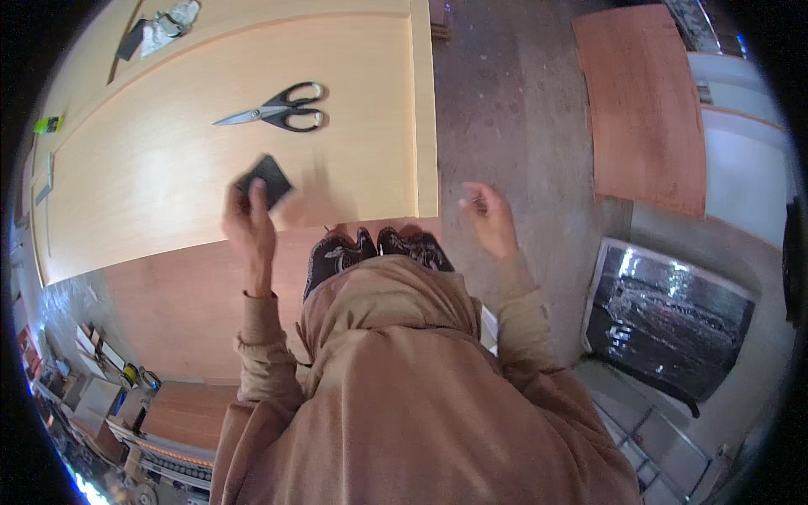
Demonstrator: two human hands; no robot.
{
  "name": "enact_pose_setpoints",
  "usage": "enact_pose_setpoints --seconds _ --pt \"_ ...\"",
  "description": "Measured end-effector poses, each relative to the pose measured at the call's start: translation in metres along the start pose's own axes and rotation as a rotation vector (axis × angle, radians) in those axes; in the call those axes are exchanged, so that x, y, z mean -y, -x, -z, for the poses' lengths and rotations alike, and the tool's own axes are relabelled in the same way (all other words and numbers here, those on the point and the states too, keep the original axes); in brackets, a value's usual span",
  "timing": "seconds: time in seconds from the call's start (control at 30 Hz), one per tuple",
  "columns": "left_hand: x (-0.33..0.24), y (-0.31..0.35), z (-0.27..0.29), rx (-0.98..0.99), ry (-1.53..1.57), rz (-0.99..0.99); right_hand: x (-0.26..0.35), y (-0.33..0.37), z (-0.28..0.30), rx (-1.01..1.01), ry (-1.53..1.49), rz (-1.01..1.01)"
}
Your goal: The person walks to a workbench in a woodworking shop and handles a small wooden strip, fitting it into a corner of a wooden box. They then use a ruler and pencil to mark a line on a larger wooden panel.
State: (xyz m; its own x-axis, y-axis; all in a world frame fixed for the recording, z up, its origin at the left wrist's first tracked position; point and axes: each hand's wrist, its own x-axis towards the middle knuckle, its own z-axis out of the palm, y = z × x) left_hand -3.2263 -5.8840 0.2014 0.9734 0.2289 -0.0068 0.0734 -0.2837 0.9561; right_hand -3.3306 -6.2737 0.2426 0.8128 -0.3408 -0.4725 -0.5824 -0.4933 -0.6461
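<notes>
My left hand point(251, 229) holds a small dark square piece point(271, 180), thin and flat like a pad or a folded sheet of sandpaper, over the front part of a pale wooden panel point(181, 177). Motion blurs that hand a little. Beyond it lies a pair of scissors point(271, 112) with black handles, its blades pointing left. Off the panel's right edge, my right hand point(491, 223) hangs in the air over the floor. It holds nothing, and its fingers are loosely bent and apart.
A raised strip point(425, 109) edges the panel on the right. A metal square point(47, 181) and a bright green item point(48, 125) lie at its left. A reddish-brown board point(644, 109) is at the far right, with a plastic-wrapped dark seat point(669, 316) nearer.
</notes>
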Motion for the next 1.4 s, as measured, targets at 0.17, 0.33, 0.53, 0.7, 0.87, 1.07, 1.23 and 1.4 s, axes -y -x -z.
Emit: enact_pose_setpoints --seconds 0.17,0.33,0.53,0.7,0.87,1.07,1.23,1.4 --pt "0.018 -0.045 -0.005 -0.067 -0.777 -0.478 -0.038 -0.024 0.018 0.294 0.112 0.271" --pt "0.045 0.000 -0.039 0.031 -0.835 -0.445 -0.040 -0.060 0.002 0.331 0.120 0.612" --pt "0.029 0.051 -0.075 0.024 -0.736 -0.339 -0.063 -0.110 -0.058 0.546 -0.169 0.421" --pt "0.019 0.123 -0.144 0.492 -0.584 -0.262 -0.095 -0.121 -0.113 0.691 -0.753 0.363" --pt "0.034 0.143 -0.174 0.209 -0.659 -0.251 -0.097 -0.106 -0.120 0.663 -0.896 0.238" --pt "0.035 0.141 -0.181 0.150 -0.619 -0.200 -0.084 -0.093 -0.136 0.475 -0.896 0.140" --pt "0.039 0.139 -0.188 0.135 -0.619 -0.241 -0.089 -0.091 -0.145 0.420 -1.029 0.149" --pt "0.034 0.135 -0.205 0.080 -0.603 -0.230 -0.093 -0.092 -0.136 0.417 -1.036 0.030"
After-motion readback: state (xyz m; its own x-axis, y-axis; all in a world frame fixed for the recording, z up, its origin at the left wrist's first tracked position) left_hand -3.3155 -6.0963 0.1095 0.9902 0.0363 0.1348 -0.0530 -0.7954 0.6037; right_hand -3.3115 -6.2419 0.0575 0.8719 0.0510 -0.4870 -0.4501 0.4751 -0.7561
